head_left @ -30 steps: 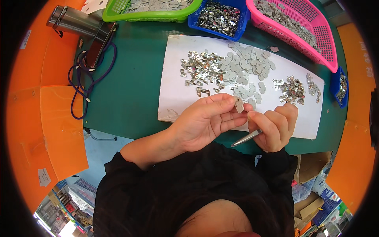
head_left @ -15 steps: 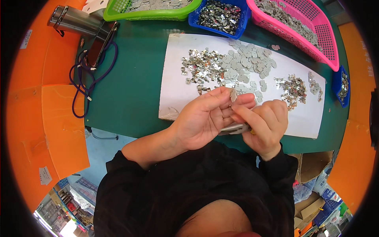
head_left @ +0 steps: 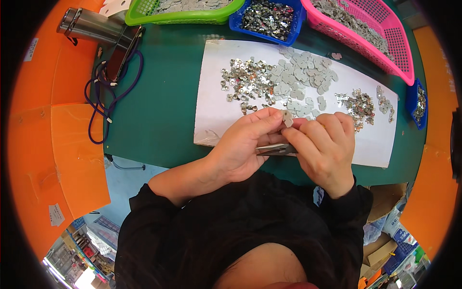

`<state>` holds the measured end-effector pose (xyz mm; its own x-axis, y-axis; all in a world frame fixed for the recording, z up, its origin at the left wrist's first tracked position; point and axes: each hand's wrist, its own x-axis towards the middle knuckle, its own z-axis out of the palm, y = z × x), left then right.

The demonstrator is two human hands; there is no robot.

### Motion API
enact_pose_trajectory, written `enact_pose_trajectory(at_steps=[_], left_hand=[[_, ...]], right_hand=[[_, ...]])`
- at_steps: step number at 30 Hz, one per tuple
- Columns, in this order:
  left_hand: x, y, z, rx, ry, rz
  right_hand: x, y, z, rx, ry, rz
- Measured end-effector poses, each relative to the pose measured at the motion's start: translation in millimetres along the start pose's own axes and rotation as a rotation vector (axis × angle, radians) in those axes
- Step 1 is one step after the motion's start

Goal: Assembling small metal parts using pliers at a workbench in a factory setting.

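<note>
looks like mid-assembly: left hand (head_left: 240,151) pinches a small grey tab (head_left: 288,118) at its fingertips, above the white sheet (head_left: 211,111). right hand (head_left: 325,149) is curled shut around tweezers (head_left: 275,150). next move probably needs the tips lined up on the tab.

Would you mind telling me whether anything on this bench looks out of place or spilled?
One small grey piece lies on the green mat, off the white sheet that holds the other loose parts. Otherwise nothing stands out.
</note>
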<state>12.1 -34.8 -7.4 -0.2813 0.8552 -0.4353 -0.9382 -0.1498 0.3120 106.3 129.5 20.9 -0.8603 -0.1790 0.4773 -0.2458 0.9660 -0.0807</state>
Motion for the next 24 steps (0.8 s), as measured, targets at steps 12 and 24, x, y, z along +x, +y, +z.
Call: enact_pose_trajectory(at_steps=[12, 24], left_hand=[[4, -3, 12, 0.009, -0.008, 0.134], [10, -10, 7, 0.253, -0.08, 0.471]], right_hand=[[-3, -17, 18, 0.205, 0.187, 0.314], [-1, -14, -4, 0.911, 0.132, 0.969]])
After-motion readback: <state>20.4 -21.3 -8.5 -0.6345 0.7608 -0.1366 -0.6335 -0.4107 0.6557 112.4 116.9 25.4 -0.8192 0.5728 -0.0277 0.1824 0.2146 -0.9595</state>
